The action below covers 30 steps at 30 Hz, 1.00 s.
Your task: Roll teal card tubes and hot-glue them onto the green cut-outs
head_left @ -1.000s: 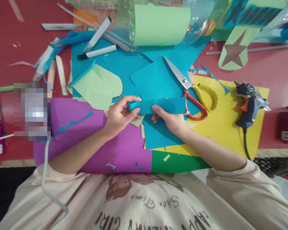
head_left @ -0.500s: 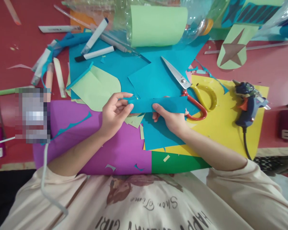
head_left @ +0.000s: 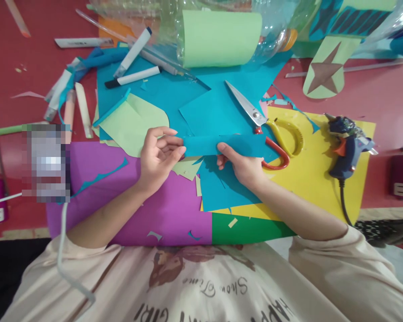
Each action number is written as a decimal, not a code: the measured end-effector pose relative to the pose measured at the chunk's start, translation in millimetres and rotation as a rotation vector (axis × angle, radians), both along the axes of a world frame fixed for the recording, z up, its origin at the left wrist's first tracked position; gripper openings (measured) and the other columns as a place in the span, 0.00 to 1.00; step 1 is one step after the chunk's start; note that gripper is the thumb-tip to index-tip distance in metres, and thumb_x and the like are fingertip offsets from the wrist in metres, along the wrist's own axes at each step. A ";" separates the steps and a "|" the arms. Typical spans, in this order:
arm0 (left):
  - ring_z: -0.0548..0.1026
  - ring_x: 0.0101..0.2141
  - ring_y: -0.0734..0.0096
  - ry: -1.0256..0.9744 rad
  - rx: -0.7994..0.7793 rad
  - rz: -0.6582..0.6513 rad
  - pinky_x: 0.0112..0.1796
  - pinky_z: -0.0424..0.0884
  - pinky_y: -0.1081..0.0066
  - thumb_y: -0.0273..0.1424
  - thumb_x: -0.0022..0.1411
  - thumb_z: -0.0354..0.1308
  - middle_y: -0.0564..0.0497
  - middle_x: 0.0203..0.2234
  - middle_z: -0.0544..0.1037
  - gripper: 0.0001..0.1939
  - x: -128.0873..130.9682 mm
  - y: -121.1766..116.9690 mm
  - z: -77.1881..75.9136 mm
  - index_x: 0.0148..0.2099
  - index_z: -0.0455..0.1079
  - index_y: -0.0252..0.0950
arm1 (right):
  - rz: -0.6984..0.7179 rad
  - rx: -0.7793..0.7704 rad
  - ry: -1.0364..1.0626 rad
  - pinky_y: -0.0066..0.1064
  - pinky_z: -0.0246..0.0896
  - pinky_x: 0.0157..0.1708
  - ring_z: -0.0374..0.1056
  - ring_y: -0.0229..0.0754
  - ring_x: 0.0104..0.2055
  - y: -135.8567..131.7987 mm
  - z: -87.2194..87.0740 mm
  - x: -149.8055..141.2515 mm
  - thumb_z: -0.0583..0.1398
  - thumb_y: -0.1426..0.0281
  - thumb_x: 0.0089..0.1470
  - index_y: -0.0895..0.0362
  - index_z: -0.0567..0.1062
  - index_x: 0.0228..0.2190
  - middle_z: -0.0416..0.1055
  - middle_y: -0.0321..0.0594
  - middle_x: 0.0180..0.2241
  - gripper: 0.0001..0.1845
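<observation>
A narrow blue paper strip [head_left: 204, 146] stretches level between my hands, above the pile of coloured sheets. My right hand [head_left: 243, 167] grips it near its right part, thumb on top and fingers curled underneath. At the strip's left end, my left hand [head_left: 161, 154] has its thumb and curled fingertips closed on the edge. Scissors [head_left: 246, 105] with one yellow and one red handle lie just beyond my right hand, their blades spread slightly; the strip covers part of the red handle. A larger blue sheet [head_left: 218, 192] lies beneath.
A clear plastic bottle wrapped in light green paper [head_left: 221, 39] lies at the back. Several markers [head_left: 132, 52] are scattered at the back left. A glue gun [head_left: 347, 150] rests on a yellow sheet [head_left: 317, 188] at right. Purple paper [head_left: 97, 179] and a pixelated object [head_left: 47, 163] are at left.
My right hand and the strip have shifted slightly right. My left hand has moved slightly left, its index finger lifting a little from the strip's end.
</observation>
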State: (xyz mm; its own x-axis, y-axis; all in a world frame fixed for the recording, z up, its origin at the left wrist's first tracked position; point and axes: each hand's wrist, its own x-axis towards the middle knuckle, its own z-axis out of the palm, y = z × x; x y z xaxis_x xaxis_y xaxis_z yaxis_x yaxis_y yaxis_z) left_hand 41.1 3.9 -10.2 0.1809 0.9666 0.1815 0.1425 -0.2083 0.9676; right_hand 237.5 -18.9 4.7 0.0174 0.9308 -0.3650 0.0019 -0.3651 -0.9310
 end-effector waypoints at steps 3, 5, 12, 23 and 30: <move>0.76 0.31 0.77 0.041 0.063 -0.002 0.31 0.73 0.77 0.41 0.58 0.62 0.53 0.32 0.76 0.13 -0.5 0.8 -2.3 0.37 0.68 0.39 | -0.007 -0.010 0.003 0.32 0.67 0.30 0.65 0.36 0.19 0.6 -3.2 2.4 0.65 0.49 0.44 0.56 0.70 0.14 0.69 0.35 0.15 0.25; 0.76 0.33 0.76 0.079 0.090 -0.008 0.32 0.73 0.76 0.39 0.60 0.61 0.52 0.32 0.77 0.09 -0.5 0.8 -2.2 0.35 0.70 0.38 | -0.006 -0.024 -0.001 0.32 0.67 0.30 0.65 0.36 0.19 0.7 -4.3 2.7 0.65 0.49 0.44 0.56 0.71 0.14 0.69 0.35 0.15 0.25; 0.76 0.33 0.78 0.085 0.166 0.000 0.31 0.72 0.79 0.29 0.60 0.61 0.54 0.31 0.77 0.02 0.0 0.1 -0.7 0.36 0.75 0.38 | 0.007 -0.034 -0.045 0.30 0.67 0.32 0.66 0.35 0.19 1.1 -3.4 2.9 0.63 0.46 0.44 0.56 0.70 0.14 0.69 0.36 0.16 0.27; 0.76 0.31 0.78 0.064 0.122 0.022 0.31 0.73 0.78 0.28 0.59 0.61 0.53 0.32 0.78 0.04 0.4 -1.1 1.0 0.38 0.76 0.38 | -0.015 -0.042 -0.028 0.30 0.67 0.29 0.65 0.35 0.19 2.0 0.7 0.2 0.64 0.46 0.41 0.56 0.70 0.13 0.69 0.35 0.15 0.27; 0.76 0.35 0.78 0.104 0.136 0.019 0.31 0.74 0.79 0.27 0.60 0.61 0.52 0.37 0.77 0.07 -2.1 -1.0 -0.4 0.41 0.77 0.41 | -0.018 -0.034 0.003 0.29 0.66 0.27 0.65 0.34 0.18 1.4 0.9 -0.6 0.66 0.49 0.41 0.56 0.70 0.13 0.69 0.35 0.15 0.25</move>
